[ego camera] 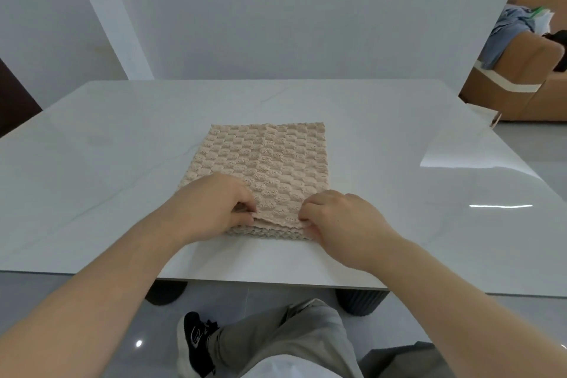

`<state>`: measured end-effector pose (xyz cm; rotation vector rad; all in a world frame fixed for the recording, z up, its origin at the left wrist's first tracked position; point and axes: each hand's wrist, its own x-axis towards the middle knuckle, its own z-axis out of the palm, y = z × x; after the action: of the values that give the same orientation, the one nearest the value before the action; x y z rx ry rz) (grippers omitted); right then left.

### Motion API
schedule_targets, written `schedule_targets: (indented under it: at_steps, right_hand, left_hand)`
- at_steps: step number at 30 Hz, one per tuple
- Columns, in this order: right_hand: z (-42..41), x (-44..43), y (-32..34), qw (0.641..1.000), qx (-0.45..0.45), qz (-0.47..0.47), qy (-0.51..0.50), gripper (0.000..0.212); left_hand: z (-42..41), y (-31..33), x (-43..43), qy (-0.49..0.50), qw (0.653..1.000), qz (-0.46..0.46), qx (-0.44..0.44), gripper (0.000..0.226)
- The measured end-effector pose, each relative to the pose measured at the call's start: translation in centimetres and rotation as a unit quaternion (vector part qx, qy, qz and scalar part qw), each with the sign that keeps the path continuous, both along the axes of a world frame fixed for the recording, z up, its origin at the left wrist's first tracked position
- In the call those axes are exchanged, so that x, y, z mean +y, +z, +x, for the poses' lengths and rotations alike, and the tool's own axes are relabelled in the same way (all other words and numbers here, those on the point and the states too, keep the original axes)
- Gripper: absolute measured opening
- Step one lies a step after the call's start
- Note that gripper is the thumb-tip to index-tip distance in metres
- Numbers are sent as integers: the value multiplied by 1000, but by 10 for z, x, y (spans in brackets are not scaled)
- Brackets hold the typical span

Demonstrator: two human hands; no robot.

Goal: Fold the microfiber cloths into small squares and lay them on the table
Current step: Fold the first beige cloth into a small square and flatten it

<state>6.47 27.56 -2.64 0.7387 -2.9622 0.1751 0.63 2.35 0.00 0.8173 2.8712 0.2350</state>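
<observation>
Curled fingers of the left hand (pixel 214 204) and the right hand (pixel 339 221) pinch the near edge of the top layer of a beige, checker-textured microfiber cloth (pixel 270 169), one hand at each near corner. The cloth lies folded in layers at the centre of the frame, on the glossy white marble-look table (pixel 122 163). A brown sofa (pixel 521 83) heaped with clothes sits at the upper right.

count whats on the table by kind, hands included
beige microfiber cloth: 1 (layered at its near edge; cannot tell if another cloth lies underneath)
hands: 2, the left hand and the right hand, each pinching the top layer at the near edge
total: 3, all on the white table
</observation>
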Motion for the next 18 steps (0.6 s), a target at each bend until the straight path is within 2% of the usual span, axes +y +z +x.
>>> schedule_targets:
  at_steps: [3, 6, 11, 15, 18]
  right_hand:
    - [1, 2, -2, 1000, -11, -13, -1, 23]
    - [-9, 2, 4, 998, -32, -42, -24, 25]
    - [-44, -4, 28, 967, -106, -207, -105, 18]
    - [-77, -10, 49, 951, -78, -273, -127, 15]
    - [-98, -15, 59, 941, -56, -299, -145, 17]
  left_hand:
    - [0, 5, 1, 6, 1000, 9, -8, 12]
    - [-1, 8, 1, 36, 999, 22, 0, 16]
    - [-3, 13, 2, 83, 988, 126, 28, 19]
    - [-16, 19, 3, 64, 993, 100, 12, 46]
    - [-41, 24, -2, 61, 995, 49, 68, 61]
